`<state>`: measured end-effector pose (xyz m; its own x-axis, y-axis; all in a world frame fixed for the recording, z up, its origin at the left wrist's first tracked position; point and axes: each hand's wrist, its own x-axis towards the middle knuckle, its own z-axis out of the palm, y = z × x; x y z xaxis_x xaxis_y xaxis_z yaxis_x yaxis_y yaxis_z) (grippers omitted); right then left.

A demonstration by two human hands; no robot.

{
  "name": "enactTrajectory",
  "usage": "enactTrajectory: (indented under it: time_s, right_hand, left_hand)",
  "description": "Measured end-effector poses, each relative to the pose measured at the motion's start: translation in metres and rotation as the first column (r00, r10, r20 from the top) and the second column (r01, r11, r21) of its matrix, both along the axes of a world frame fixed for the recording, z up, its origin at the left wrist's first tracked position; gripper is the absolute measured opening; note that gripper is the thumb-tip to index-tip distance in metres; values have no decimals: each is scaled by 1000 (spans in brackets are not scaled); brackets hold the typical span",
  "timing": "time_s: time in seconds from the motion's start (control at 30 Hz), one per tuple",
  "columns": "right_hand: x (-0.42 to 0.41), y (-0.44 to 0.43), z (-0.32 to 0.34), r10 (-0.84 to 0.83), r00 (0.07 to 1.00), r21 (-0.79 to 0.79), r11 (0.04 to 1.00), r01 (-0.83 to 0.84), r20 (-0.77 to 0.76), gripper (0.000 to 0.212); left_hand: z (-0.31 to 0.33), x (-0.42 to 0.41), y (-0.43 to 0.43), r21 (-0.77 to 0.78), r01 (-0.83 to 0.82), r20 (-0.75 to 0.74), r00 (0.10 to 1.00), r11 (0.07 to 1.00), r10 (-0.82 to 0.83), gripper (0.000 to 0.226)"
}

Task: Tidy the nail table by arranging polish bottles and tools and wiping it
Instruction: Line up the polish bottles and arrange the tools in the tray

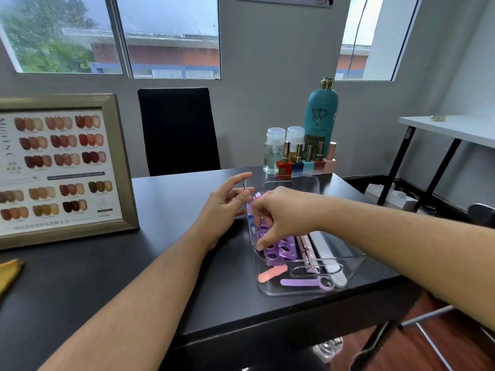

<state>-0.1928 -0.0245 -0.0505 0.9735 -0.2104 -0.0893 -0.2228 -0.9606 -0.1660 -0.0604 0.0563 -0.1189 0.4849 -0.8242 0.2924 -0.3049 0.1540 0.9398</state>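
A clear plastic tray [353,266] sits on the black table [166,263] at the right. Inside lie purple toe separators [280,250], a pink nail file [272,273], a purple tool [308,283], a pink pen-like tool [306,250] and a long grey file [326,254]. My right hand [281,212] reaches into the tray, its fingers pinched on the purple toe separators. My left hand [225,204] hovers open against the tray's left rim, fingers spread. Several polish bottles [302,163] stand in a row behind the tray.
A tall teal bottle [320,116] and two clear pump bottles [273,151] stand at the back right. A framed nail colour chart [61,167] leans at the left. A yellow cloth [9,274] lies at the left edge. A black chair [178,129] faces the table.
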Motion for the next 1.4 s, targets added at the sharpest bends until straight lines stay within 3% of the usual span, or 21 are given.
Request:
enactTrajectory:
  time_s: [0.1, 0.27, 0.57, 0.67, 0.83, 0.97, 1.4]
  right_hand:
    - [-4, -8, 3, -31, 999, 15, 999, 31, 34, 31]
    - [-9, -10, 0, -21, 999, -24, 1000, 20, -37, 18]
    - [2, 1, -4, 19, 997, -84, 996, -25, -69, 16]
    - [4, -1, -4, 3, 999, -66, 998, -6, -41, 23]
    - [4, -2, -5, -14, 1000, -23, 1000, 14, -13, 10]
    - [-5, -9, 7, -51, 997, -18, 998, 53, 58, 12]
    - [-19, -9, 1, -98, 990, 20, 995, 101, -96, 12]
  left_hand:
    - [0, 0, 0, 2, 4, 2, 1000, 1000, -4, 37]
    - [0, 0, -1, 6, -5, 4, 1000, 1000, 5, 36]
    - [1, -2, 0, 13, -12, 2, 1000, 1000, 12, 38]
    - [2, -2, 0, 13, -10, 5, 1000, 1000, 10, 37]
    - [1, -1, 0, 8, -7, 1, 1000, 1000, 7, 36]
    - [0, 0, -1, 6, -3, -8, 1000, 1000, 4, 36]
    - [3, -3, 1, 17, -19, -10, 1000, 1000, 19, 37]
